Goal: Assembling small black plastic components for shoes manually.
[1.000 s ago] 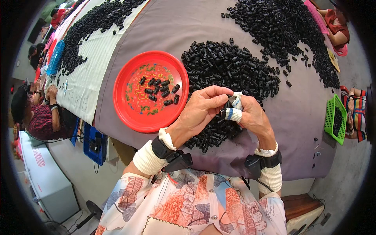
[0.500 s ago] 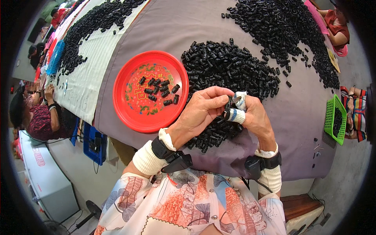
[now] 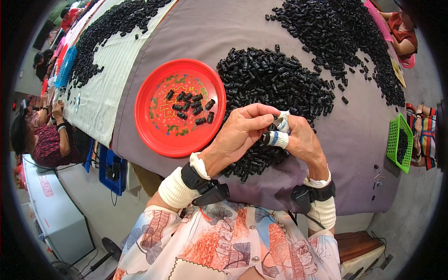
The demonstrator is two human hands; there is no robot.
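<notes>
Your left hand (image 3: 243,126) and right hand (image 3: 303,136) meet, both pinching a mostly hidden black piece (image 3: 271,127), probably for steadiness.

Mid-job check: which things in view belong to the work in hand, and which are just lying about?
Seemingly in use:
left hand and right hand, close together
near pile of black parts
red tray beside it, bearing some pieces

Seemingly just lying about:
green basket, right
blue bin, lower left
blue basket, far left

Small black cylindrical pieces (image 3: 277,77), heaped
</notes>
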